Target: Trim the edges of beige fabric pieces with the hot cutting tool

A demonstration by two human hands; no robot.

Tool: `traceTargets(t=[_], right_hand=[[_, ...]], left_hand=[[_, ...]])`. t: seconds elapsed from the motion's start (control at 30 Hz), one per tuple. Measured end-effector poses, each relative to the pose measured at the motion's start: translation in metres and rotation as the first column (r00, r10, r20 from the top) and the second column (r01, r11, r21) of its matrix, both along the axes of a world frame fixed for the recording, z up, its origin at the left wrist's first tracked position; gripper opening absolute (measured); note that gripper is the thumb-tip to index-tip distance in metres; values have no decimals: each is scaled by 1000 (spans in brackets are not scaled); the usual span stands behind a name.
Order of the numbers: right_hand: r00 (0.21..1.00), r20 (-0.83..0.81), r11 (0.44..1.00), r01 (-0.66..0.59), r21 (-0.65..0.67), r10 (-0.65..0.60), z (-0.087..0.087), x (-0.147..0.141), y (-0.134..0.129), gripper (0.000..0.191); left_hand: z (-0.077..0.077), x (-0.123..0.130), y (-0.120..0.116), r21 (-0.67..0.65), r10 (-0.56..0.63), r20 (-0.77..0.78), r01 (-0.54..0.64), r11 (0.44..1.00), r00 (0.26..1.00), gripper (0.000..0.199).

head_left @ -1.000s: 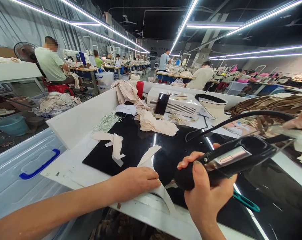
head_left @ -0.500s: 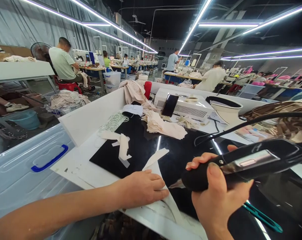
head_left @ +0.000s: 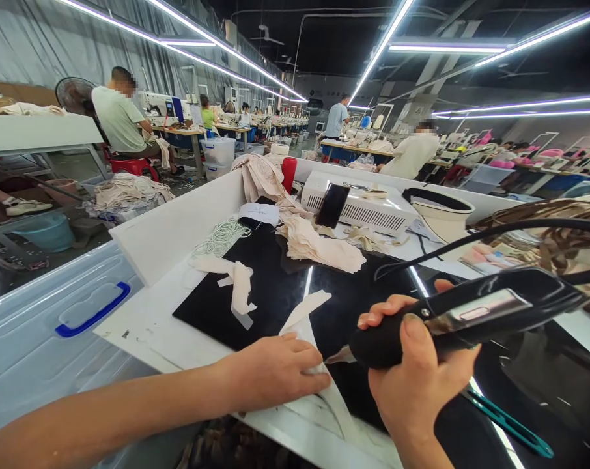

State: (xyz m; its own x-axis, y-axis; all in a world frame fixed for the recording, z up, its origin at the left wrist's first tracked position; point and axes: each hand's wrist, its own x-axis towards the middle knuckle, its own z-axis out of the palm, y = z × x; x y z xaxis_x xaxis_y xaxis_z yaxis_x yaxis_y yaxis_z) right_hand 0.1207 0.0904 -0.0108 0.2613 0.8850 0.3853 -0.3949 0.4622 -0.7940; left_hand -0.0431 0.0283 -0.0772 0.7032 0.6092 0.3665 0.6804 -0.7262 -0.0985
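Note:
My left hand (head_left: pixel 285 371) lies over a pale cloth strip (head_left: pixel 305 312) near the front edge of the board, its fingers spread on the strip. Cloth shows between those fingers and runs on below them towards me. My right hand (head_left: pixel 417 371) is wrapped round the black handle of a corded iron (head_left: pixel 475 316) with a silver side panel. Only the pointed tip of its sole shows, just right of the strip; the rest is hidden by the handle and my hand. A glossy black sheet (head_left: pixel 266 293) lies beneath.
Pale cloth scraps (head_left: pixel 241 286) and a stack of cream pieces (head_left: pixel 319 244) lie beyond my hands. A teal slotted tool (head_left: pixel 512 423) is at the right. Behind are a phone (head_left: pixel 333 203) and a white vented box (head_left: pixel 368 208). A clear bin (head_left: pixel 55 352) stands left.
My right hand and the iron have shifted slightly left, closer to the strip. The fingers of my left hand have parted a little; that hand has stayed on the strip.

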Motion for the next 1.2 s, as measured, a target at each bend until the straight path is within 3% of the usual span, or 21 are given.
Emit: traceTargets(t=[0.33,0.43,0.57,0.73,0.9,1.07,1.2], right_hand=[[998,53,999,-26,26,24,-7,-5,4,57],[997,61,998,-45,46,42,-7,-4,6,58],[992,114,994,-59,93,48,-1,3,10,53],[973,228,990,-49,135,17,16,27,12,42],[917,375,985,78,155,-132,19,54,2,41],[969,208,983,105,153,-136,13,67,-10,42],[988,106,986,100,131,-114,14,70,-17,48]], left_hand=[[1,0,1,-8,-13,28,14,1000,1000,19],[4,-2,3,-111,-10,40,15,994,999,25],[14,-15,10,-361,-24,55,42,932,998,40],[23,-29,21,-321,-113,45,121,939,993,30],[14,-7,25,-156,26,21,-23,987,999,17],[-4,39,26,-35,246,-8,-246,969,969,33],[-6,64,26,-31,394,-19,-395,918,919,46]])
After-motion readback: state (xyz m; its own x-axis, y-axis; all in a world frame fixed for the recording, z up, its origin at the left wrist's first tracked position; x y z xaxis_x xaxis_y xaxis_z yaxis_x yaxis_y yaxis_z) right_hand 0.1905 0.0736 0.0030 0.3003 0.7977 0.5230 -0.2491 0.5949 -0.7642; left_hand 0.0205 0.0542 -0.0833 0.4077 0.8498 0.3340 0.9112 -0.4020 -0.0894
